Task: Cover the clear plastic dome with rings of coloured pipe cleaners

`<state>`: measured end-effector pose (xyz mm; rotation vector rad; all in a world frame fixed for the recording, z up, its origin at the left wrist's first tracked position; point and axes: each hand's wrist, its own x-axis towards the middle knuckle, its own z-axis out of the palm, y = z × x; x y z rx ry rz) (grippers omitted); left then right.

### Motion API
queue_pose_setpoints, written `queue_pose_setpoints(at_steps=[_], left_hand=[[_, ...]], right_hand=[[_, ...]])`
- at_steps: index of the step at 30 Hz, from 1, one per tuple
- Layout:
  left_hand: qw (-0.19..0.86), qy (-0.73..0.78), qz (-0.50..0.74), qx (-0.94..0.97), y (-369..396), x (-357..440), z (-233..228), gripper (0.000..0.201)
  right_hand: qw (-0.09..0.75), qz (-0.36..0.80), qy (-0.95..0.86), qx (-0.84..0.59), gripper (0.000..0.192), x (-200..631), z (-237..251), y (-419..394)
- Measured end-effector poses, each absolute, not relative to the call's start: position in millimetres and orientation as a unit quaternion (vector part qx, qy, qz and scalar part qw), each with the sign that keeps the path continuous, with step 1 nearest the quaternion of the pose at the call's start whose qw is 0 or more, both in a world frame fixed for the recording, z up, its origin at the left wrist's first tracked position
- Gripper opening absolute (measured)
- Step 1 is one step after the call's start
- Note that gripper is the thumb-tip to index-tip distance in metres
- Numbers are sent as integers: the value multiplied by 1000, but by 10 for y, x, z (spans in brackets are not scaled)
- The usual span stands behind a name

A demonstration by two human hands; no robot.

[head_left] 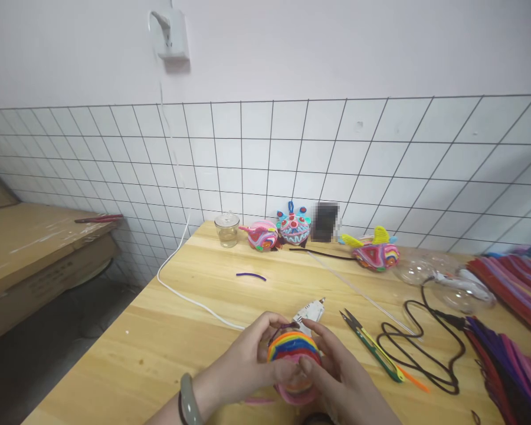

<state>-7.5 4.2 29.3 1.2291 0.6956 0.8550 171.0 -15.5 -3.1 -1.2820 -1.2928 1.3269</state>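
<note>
Both my hands grip a round ornament (292, 347) near the front of the table, a ball partly wrapped in fuzzy rainbow-coloured stems with pink below. My left hand (252, 357) curls round its left side, thumb across the front. From the right, my right hand (336, 366) wraps it, its thumb meeting the left one. A clear part of the ball shows under the thumbs. Just behind lies a white glue gun (310, 314), partly hidden by my right fingers. Green-and-yellow thread snips (374, 348) lie right of my right hand. A pink stem piece (259, 401) sits below my left hand.
Along the wall stand a lidded glass cup (227, 231), a pink ornament (262, 235), a blue toothed ornament (294, 227) and a winged one (377, 254). Clear plastic balls (458, 292), a black cable (418, 354) and stem bundles (508, 360) occupy the right. A white cord (194, 303) crosses the left.
</note>
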Motion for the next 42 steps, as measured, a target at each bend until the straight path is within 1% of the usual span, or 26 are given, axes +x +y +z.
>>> queue_pose_setpoints(at_steps=[3, 6, 8, 14, 18, 23, 26, 29, 31, 33, 36, 42], left_hand=[[688, 304, 390, 531, 34, -57, 280, 56], [687, 295, 414, 518, 38, -75, 210, 74], [679, 289, 424, 524, 48, -96, 171, 79], [586, 298, 438, 614, 68, -123, 219, 54], [576, 307, 435, 620, 60, -105, 255, 49], [590, 315, 459, 585, 50, -72, 239, 44], [630, 311, 445, 556, 31, -58, 251, 43], [683, 290, 424, 520, 12, -53, 266, 44], [696, 283, 423, 506, 9, -53, 267, 48], [695, 277, 425, 510, 13, -56, 265, 55], [674, 280, 420, 540, 24, -66, 264, 66], [622, 320, 410, 585, 25, -86, 236, 72]], right_hand=[[427, 495, -548, -522, 63, 1715, -26, -178], [441, 468, -554, -528, 61, 1720, 32, -199], [451, 458, -555, -528, 59, 1719, 85, -210], [478, 437, -555, -522, 55, 1710, 132, -225], [481, 407, -570, -527, 56, 1719, 66, -215], [470, 413, -580, -521, 49, 1728, 22, -199], [480, 382, -599, -514, 43, 1724, 20, -197], [495, 339, -628, -496, 31, 1728, 19, -198], [485, 320, -647, -494, 24, 1740, 19, -197], [463, 303, -663, -505, 22, 1757, 23, -196], [446, 266, -682, -515, 24, 1780, 33, -194], [438, 224, -730, -474, 18, 1789, 45, -190]])
